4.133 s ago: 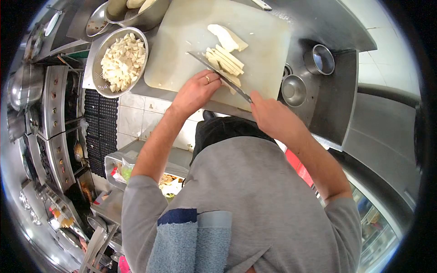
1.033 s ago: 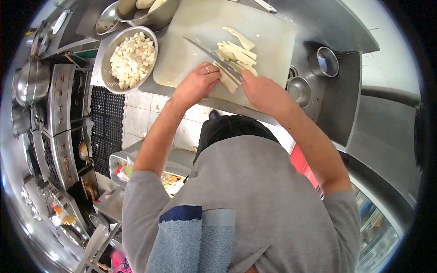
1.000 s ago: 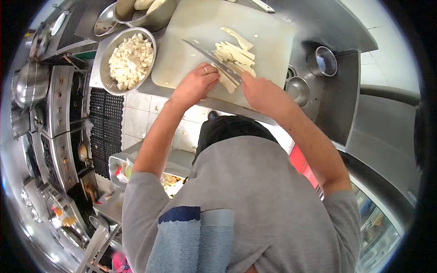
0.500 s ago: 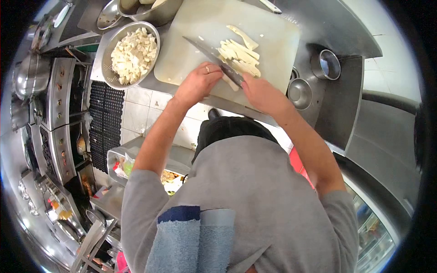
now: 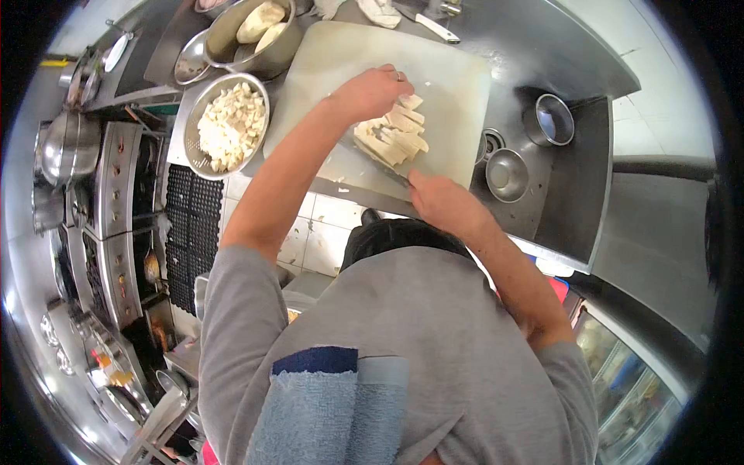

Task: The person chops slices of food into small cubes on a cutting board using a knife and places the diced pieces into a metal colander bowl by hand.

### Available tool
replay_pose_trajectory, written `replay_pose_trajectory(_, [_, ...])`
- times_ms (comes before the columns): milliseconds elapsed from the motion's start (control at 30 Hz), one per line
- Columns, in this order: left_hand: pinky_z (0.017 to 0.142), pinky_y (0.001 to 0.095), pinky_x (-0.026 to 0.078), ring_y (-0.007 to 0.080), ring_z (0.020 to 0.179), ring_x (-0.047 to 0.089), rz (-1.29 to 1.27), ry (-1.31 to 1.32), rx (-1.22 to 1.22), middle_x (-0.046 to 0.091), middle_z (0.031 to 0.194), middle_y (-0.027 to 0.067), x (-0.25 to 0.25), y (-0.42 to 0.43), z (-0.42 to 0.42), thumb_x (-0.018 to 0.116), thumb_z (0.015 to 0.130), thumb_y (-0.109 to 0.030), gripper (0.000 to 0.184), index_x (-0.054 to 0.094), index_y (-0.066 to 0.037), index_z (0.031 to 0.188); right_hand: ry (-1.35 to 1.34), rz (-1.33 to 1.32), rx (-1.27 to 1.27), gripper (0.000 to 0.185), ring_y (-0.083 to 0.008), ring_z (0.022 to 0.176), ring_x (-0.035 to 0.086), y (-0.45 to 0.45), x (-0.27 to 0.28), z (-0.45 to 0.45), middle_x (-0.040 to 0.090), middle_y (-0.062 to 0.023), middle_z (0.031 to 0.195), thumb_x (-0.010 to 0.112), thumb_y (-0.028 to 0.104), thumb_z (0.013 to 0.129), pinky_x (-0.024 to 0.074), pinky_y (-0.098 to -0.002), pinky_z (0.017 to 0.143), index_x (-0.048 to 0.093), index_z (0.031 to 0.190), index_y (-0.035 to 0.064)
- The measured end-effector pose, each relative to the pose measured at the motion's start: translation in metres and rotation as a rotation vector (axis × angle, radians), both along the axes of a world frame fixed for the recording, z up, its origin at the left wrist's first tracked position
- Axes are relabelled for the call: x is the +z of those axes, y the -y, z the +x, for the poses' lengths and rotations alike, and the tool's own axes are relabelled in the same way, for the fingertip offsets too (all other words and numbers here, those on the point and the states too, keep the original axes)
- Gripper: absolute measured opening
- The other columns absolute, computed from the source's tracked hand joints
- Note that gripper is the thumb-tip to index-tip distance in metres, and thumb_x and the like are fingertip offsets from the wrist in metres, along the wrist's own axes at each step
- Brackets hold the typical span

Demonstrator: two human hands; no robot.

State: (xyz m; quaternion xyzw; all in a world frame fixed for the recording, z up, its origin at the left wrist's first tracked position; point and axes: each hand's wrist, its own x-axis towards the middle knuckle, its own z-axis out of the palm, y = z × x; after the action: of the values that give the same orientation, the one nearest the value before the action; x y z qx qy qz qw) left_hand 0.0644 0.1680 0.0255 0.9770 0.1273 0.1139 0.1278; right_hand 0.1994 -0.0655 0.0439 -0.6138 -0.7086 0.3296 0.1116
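Note:
My right hand (image 5: 443,203) is closed round the handle of a kitchen knife (image 5: 387,168). Its blade lies low on the near side of a row of pale, peeled vegetable strips (image 5: 394,139), partly hidden by them. My left hand (image 5: 372,94) reaches over the cutting board (image 5: 325,58), its fingers bent and closed at a strip (image 5: 411,101) at the far end of the row. The left fingertips are partly hidden. On the left stands a perforated colander (image 5: 191,128) full of diced pale pieces (image 5: 231,128).
A pot (image 5: 291,43) with large peeled pieces stands behind the colander. A white-handled utensil (image 5: 438,28) lies beyond the board. To the right, the sink holds a metal bowl (image 5: 508,175) and a round metal pot (image 5: 552,120). Small scraps lie on the board's near edge.
My left hand has moved from the near edge to the far side of the strips. The knife has shifted nearer, now lying along the strips' near side. The strips are bunched closer. My view has tilted.

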Motion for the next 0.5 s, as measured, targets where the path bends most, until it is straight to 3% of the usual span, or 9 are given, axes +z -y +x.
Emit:
replay_pose_trajectory(100, [0.094, 0.0418, 0.053, 0.0318, 0.111, 0.061, 0.004, -0.308, -0.034, 0.069, 0.115, 0.0097, 0.005, -0.013, 0.028, 0.062, 0.083, -0.006, 0.026, 0.068, -0.009, 0.108, -0.019, -0.027, -0.030, 0.019, -0.0490, 0.076, 0.065, 0.003, -0.003, 0.007, 0.065, -0.0283, 0.077, 0.052, 0.019, 0.099, 0.0511, -0.0582, 0.070, 0.052, 0.104, 0.0003])
replay_pose_trajectory(200, [0.088, 0.0416, 0.053, 0.0324, 0.099, 0.065, -0.033, -0.189, -0.001, 0.070, 0.105, 0.0123, -0.001, -0.022, 0.036, 0.061, 0.085, -0.005, 0.023, 0.067, -0.007, 0.107, -0.004, -0.034, -0.040, 0.020, -0.0475, 0.077, 0.068, 0.004, 0.000, 0.011, 0.067, -0.0278, 0.077, 0.050, 0.020, 0.099, 0.0536, -0.0577, 0.071, 0.054, 0.102, 0.0009])
replay_pose_trajectory(300, [0.081, 0.0424, 0.054, 0.0327, 0.086, 0.068, -0.353, -0.134, 0.139, 0.071, 0.091, 0.0144, 0.011, -0.027, 0.030, 0.062, 0.086, -0.012, 0.019, 0.066, -0.003, 0.103, -0.021, -0.019, -0.046, 0.020, -0.0479, 0.077, 0.067, 0.004, -0.004, 0.015, 0.067, -0.0281, 0.078, 0.050, 0.021, 0.100, 0.0529, -0.0576, 0.071, 0.054, 0.104, 0.0014])
replay_pose_trajectory(400, [0.070, 0.0384, 0.051, 0.0260, 0.070, 0.060, -0.563, 0.121, 0.230, 0.066, 0.080, 0.0149, -0.008, -0.030, 0.010, 0.063, 0.087, -0.014, 0.019, 0.065, -0.002, 0.103, -0.025, -0.056, -0.038, 0.022, -0.0495, 0.079, 0.066, 0.001, 0.000, 0.018, 0.066, -0.0288, 0.080, 0.050, 0.023, 0.101, 0.0508, -0.0580, 0.072, 0.052, 0.106, 0.0015])
replay_pose_trajectory(500, [0.070, 0.0371, 0.051, 0.0234, 0.070, 0.060, -0.484, -0.011, 0.352, 0.065, 0.078, 0.0153, -0.016, -0.020, 0.008, 0.066, 0.085, -0.017, 0.023, 0.065, -0.001, 0.101, -0.021, -0.056, -0.021, 0.022, -0.0504, 0.080, 0.065, -0.001, 0.002, 0.018, 0.066, -0.0292, 0.080, 0.050, 0.023, 0.101, 0.0498, -0.0593, 0.072, 0.052, 0.106, 0.0022])
